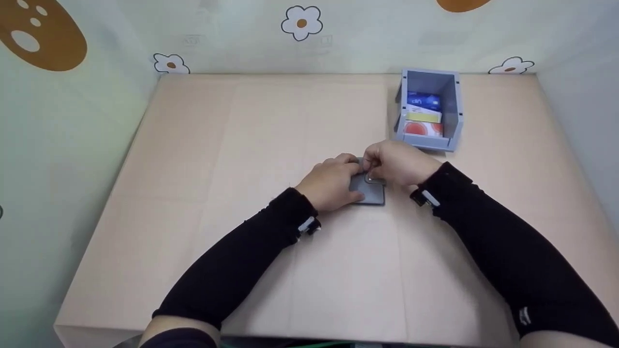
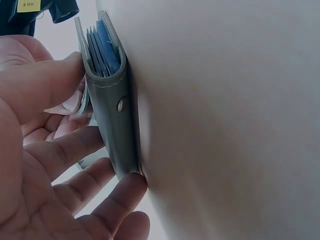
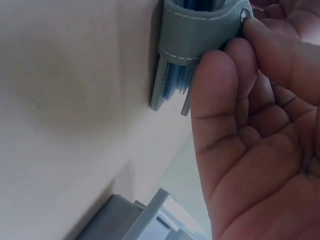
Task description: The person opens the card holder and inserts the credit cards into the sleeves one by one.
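Observation:
A grey card holder (image 1: 370,195) lies on the table between both hands. In the left wrist view its stitched spine, a metal stud and the edges of several cards (image 2: 103,52) tucked inside show. My left hand (image 1: 331,182) holds the holder from the left, thumb at the near edge and fingers toward the far edge. My right hand (image 1: 401,162) pinches the holder's closing strap (image 3: 197,37) between thumb and fingers, right at its metal snap (image 3: 244,15). The strap wraps round the holder's side in the right wrist view.
A grey-blue plastic bin (image 1: 453,104) stands behind my right hand. Inside are a blue card (image 1: 421,100), a white and yellow card (image 1: 423,116) and a card with red circles (image 1: 417,128). Patterned walls close off the table's back and sides.

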Demonstrator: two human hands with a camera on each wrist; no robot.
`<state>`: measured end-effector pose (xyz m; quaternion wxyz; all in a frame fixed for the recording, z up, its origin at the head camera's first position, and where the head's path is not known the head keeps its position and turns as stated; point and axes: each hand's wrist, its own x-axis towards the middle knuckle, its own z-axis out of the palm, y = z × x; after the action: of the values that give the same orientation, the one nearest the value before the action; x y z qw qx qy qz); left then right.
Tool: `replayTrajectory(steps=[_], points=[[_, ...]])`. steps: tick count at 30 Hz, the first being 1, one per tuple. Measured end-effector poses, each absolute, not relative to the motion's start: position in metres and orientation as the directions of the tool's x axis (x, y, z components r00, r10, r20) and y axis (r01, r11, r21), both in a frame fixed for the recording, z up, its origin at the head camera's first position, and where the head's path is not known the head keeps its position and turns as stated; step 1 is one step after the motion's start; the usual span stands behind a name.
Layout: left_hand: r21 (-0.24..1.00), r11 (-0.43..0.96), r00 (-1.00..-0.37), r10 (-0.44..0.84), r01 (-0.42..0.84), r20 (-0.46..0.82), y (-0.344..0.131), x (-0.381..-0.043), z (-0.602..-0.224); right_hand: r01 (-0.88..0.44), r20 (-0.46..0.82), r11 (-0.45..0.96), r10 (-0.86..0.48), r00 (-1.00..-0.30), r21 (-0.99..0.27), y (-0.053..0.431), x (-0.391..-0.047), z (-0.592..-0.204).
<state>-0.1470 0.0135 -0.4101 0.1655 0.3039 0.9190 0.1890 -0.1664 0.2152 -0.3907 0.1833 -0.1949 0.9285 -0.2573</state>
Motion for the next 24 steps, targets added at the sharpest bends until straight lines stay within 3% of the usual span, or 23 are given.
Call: replayTrajectory(steps=[24], points=[[0.415, 0.741, -0.753, 0.635, 0.529, -0.174, 0.0147, -0.1452, -0.4114, -0.253, -0.294, 0.842, -0.424, -0.857, -0.477, 0.2089, -0.1705, -0.3890]])
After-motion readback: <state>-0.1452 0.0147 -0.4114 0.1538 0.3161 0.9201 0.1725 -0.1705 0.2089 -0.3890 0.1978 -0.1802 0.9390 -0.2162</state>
